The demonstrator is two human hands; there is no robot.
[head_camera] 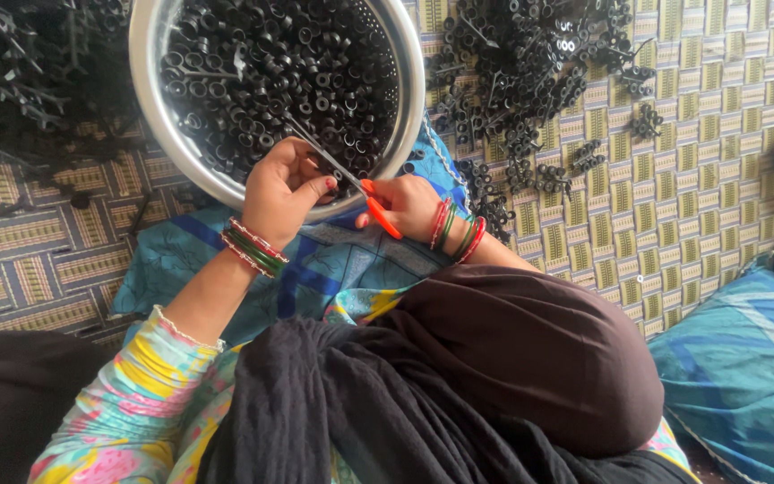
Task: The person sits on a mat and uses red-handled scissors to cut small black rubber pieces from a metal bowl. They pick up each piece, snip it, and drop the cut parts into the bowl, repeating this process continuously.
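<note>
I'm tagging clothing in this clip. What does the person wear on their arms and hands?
Left hand: red and green bangles at the wrist, red-painted nails, a bright floral sleeve with a frilled cuff. Right hand: the same red and green bangles.

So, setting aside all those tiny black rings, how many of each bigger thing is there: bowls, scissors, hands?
Steel bowl: 1
Orange-handled scissors: 1
Hands: 2, the left hand and the right hand
Total: 4

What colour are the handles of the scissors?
Orange; the scissors in the right hand show in the head view.
</note>
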